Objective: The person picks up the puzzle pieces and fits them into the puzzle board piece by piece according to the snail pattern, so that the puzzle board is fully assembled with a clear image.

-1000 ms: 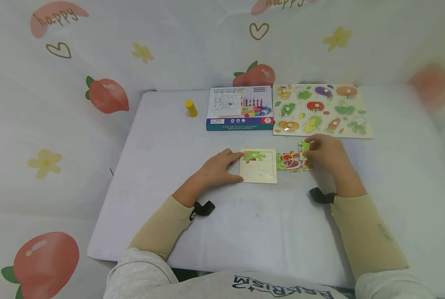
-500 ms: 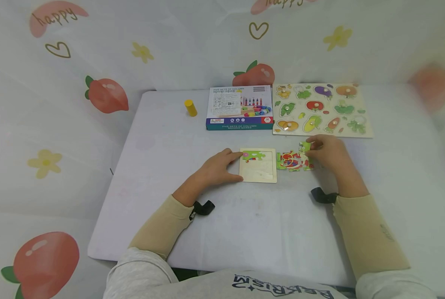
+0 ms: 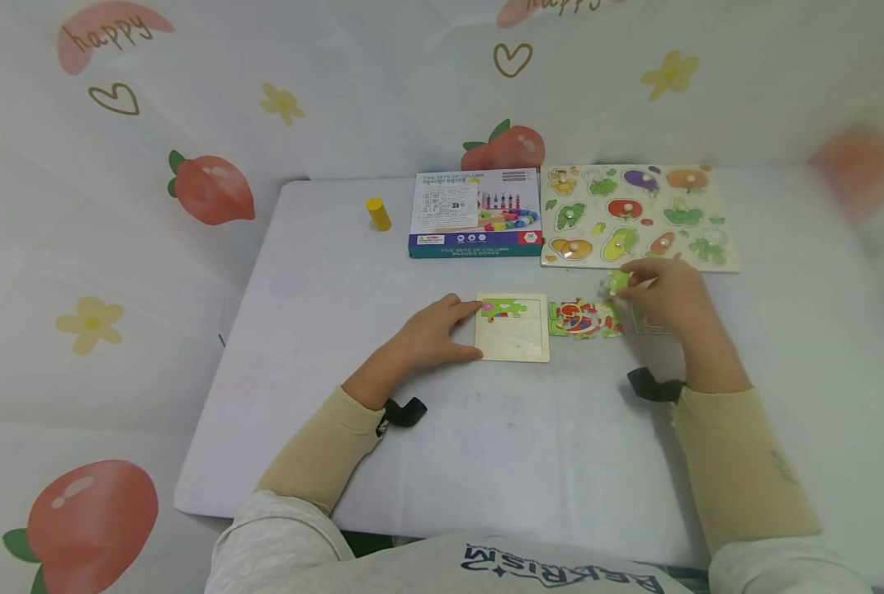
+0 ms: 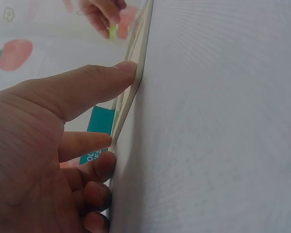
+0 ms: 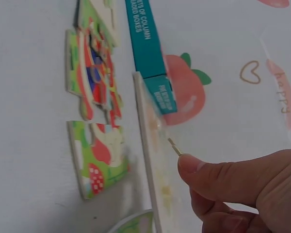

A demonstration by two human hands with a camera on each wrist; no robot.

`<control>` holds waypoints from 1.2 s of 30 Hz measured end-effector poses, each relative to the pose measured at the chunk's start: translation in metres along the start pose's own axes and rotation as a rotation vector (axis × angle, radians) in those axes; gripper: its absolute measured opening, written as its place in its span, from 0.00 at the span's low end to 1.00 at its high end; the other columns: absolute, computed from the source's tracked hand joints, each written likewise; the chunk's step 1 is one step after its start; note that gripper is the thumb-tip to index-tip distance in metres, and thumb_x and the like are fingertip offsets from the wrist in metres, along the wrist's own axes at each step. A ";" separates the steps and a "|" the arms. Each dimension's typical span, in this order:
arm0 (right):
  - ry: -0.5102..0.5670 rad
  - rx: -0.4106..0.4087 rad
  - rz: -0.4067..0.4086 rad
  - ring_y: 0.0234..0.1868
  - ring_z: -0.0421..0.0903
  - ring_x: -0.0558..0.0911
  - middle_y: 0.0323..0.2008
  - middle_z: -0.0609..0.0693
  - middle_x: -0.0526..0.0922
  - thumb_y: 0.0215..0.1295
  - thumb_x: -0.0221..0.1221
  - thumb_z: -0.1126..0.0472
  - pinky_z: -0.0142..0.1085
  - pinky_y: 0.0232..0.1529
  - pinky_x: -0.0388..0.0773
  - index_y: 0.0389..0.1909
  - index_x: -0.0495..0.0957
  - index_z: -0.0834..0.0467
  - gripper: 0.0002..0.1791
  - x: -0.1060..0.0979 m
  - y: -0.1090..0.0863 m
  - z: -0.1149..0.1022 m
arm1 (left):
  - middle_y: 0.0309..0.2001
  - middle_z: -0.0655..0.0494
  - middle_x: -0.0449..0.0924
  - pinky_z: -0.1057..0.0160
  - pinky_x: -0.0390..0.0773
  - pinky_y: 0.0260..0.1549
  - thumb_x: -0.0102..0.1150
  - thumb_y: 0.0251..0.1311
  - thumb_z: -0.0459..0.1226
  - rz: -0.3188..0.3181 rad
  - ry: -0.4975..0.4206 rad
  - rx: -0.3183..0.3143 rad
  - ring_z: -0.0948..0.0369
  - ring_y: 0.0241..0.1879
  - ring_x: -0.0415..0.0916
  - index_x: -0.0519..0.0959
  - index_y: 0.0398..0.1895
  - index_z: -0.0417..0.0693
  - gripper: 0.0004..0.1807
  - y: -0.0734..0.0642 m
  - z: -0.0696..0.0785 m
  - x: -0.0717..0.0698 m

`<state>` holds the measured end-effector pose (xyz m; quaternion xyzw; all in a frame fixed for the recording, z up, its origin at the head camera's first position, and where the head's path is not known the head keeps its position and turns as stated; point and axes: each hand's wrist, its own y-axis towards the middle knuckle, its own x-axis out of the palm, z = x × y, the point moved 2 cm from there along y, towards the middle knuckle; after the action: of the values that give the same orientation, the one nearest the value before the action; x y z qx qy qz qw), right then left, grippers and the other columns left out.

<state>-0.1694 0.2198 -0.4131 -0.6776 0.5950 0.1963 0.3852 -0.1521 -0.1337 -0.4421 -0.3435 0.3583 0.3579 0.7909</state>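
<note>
My left hand [image 3: 436,334] rests at the left side of a square wooden puzzle tray [image 3: 516,342], thumb and index fingertip against its edge. Green puzzle pieces [image 3: 503,308] lie in the tray's upper left corner. My right hand [image 3: 664,299] pinches a small green jigsaw piece [image 3: 616,282] between thumb and fingers, raised over the table; in the right wrist view this piece [image 5: 174,146] shows edge-on. Several red, green and blue jigsaw pieces [image 3: 579,318] lie grouped right of the tray. A green-edged flat item [image 3: 645,325] is partly hidden beneath the right hand.
A bead-set box [image 3: 475,242] lies behind the tray. To its right is a pegged vegetable board [image 3: 655,208], close behind my right hand. A yellow cylinder [image 3: 379,214] stands at the back left of the white table [image 3: 323,330].
My right hand has lifted the green piece away from the group, moving right and slightly back. The flat item under it has come into view. My left hand stays on the tray.
</note>
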 end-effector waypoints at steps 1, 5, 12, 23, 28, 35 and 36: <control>-0.005 -0.005 0.009 0.38 0.55 0.77 0.53 0.60 0.77 0.69 0.66 0.59 0.41 0.31 0.76 0.65 0.76 0.61 0.26 -0.001 -0.001 -0.001 | 0.46 0.56 0.69 0.59 0.70 0.43 0.73 0.58 0.54 0.000 0.001 0.002 0.59 0.45 0.68 0.65 0.78 0.54 0.46 0.000 0.000 0.000; -0.021 -0.044 0.043 0.38 0.55 0.78 0.53 0.61 0.78 0.69 0.67 0.60 0.41 0.31 0.76 0.65 0.77 0.62 0.26 -0.007 -0.005 -0.005 | 0.46 0.55 0.69 0.60 0.70 0.42 0.73 0.58 0.54 0.000 0.001 0.007 0.59 0.45 0.68 0.66 0.78 0.54 0.46 0.000 0.000 0.000; -0.040 -0.095 0.086 0.43 0.57 0.76 0.51 0.61 0.80 0.70 0.66 0.60 0.43 0.34 0.74 0.65 0.77 0.61 0.25 -0.018 -0.014 -0.013 | 0.45 0.56 0.69 0.60 0.70 0.42 0.73 0.58 0.54 -0.001 0.004 0.003 0.59 0.45 0.68 0.66 0.78 0.54 0.46 0.001 -0.001 0.000; -0.031 -0.117 0.142 0.42 0.55 0.73 0.53 0.58 0.80 0.73 0.63 0.58 0.43 0.32 0.72 0.68 0.76 0.58 0.24 -0.028 -0.030 -0.034 | 0.46 0.56 0.69 0.59 0.70 0.43 0.73 0.58 0.54 0.003 -0.005 0.005 0.59 0.45 0.68 0.66 0.78 0.54 0.46 0.001 0.000 0.000; -0.029 -0.131 0.161 0.41 0.54 0.72 0.53 0.57 0.79 0.74 0.62 0.58 0.39 0.29 0.72 0.69 0.76 0.56 0.24 -0.033 -0.038 -0.043 | 0.46 0.56 0.69 0.59 0.70 0.43 0.73 0.58 0.53 0.004 -0.006 0.006 0.59 0.45 0.68 0.66 0.78 0.54 0.46 0.000 0.000 0.000; -0.005 -0.174 0.171 0.39 0.53 0.70 0.50 0.56 0.79 0.73 0.63 0.58 0.36 0.27 0.68 0.68 0.77 0.57 0.24 -0.034 -0.049 -0.060 | 0.46 0.56 0.69 0.59 0.70 0.44 0.73 0.58 0.54 0.002 -0.003 0.005 0.59 0.45 0.68 0.66 0.78 0.54 0.46 0.000 0.000 0.000; -0.004 -0.180 0.172 0.39 0.53 0.70 0.50 0.56 0.79 0.73 0.63 0.58 0.36 0.27 0.68 0.68 0.77 0.56 0.24 -0.034 -0.050 -0.062 | 0.46 0.56 0.69 0.59 0.71 0.44 0.73 0.58 0.54 0.002 -0.001 0.004 0.59 0.45 0.68 0.66 0.78 0.54 0.46 0.000 0.000 0.000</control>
<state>-0.1407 0.1952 -0.3348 -0.6553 0.6303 0.2827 0.3057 -0.1524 -0.1335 -0.4418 -0.3411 0.3589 0.3583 0.7915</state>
